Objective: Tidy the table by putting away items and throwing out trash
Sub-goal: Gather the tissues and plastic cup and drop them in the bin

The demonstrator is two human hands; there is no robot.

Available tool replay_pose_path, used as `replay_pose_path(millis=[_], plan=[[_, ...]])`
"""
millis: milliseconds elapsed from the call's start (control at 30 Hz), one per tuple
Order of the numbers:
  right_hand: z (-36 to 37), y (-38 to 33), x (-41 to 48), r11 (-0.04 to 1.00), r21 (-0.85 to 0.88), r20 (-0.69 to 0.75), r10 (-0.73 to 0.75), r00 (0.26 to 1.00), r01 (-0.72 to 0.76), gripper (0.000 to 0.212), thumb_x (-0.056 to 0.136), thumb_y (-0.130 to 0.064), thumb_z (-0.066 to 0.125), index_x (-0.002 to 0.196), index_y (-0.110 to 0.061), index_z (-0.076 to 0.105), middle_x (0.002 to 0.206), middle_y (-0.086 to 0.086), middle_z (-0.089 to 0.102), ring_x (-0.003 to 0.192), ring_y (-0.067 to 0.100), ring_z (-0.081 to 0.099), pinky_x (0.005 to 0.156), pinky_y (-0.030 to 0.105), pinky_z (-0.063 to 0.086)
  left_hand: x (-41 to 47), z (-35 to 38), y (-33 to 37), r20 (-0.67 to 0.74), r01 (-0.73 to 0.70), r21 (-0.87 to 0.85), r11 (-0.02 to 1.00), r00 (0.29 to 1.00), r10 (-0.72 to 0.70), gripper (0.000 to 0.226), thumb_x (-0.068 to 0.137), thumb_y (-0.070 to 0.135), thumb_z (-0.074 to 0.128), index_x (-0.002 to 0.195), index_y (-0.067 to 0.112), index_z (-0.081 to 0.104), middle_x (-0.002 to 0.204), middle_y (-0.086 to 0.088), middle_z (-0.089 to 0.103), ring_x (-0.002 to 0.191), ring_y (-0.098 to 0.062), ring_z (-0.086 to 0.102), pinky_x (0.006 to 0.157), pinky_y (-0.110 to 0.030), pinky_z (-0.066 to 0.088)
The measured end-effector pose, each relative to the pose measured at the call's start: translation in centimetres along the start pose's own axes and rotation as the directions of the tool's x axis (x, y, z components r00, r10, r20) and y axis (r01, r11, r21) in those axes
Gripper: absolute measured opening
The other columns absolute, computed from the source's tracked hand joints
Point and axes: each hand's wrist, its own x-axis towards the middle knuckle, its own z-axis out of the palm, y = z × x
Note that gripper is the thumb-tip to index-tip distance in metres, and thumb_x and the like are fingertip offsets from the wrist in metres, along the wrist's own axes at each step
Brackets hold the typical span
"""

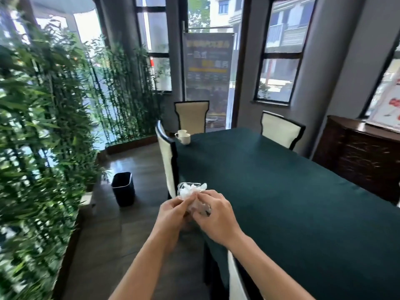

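Holding a clear container [188, 188] stuffed with crumpled white tissue [192, 190] at the table [281, 191] edge; left hand [173, 210] and right hand [213, 215] are both pinching it. Black bin [123, 188] is sitting on the floor, forward-left, nearer the left hand. No legible labels; banner [207, 66] text blurred.

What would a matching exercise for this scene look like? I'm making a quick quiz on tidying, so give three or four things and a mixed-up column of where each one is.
Things:
1. crumpled white trash
2. white cup
3. black bin
4. framed picture

Places:
A. on the floor beside the bamboo plants
B. on the far left corner of the green tablecloth
C. on the dark wooden sideboard
D. held between the left hand and right hand

Pairs: 1-D, 2-B, 3-A, 4-C
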Motion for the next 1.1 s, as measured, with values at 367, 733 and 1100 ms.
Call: replay_pose_path(millis=[367,733,1100], plan=[[19.9,-9.5,19.0,0.978,0.195,0.159,-0.108,0.981,0.076,0.037,0.079,-0.040,0.072,0.115,-0.038,0.062,0.103,-0.016,0.076,0.096,0.000,0.070,0.082,0.019,0.057,11.7,-24.5,8.1,-0.249,-0.098,-0.119,0.988,0.966,0.066,0.023,0.096,0.002,0.064,0.082,0.005,0.083,0.073,-0.011,0.081,0.059,-0.016,0.077,0.058,-0.027,0.065],[33.6,-11.0,33.7,0.980,0.194,0.240,-0.007,0.971,-0.041,0.042,0.085,-0.035,0.076,0.124,-0.020,0.070,0.108,-0.007,0.074,0.098,0.009,0.070,0.094,0.033,0.057,24.2,-40.9,12.0,-0.471,-0.060,-0.079,0.995,0.882,0.016,0.034,0.094,-0.011,0.047,0.100,0.003,0.078,0.102,-0.021,0.076,0.093,-0.032,0.072,0.068,-0.033,0.066],[42.1,-2.5,48.6,0.940,0.266,0.301,0.127,0.945,-0.211,0.035,0.089,-0.032,0.074,0.121,-0.019,0.072,0.109,-0.006,0.077,0.097,0.008,0.072,0.090,0.023,0.054,39.3,-45.4,11.0,-0.553,0.014,-0.106,0.994,0.830,-0.070,0.035,0.091,-0.019,0.044,0.108,-0.006,0.072,0.092,-0.017,0.074,0.079,-0.022,0.071,0.057,-0.025,0.065]])
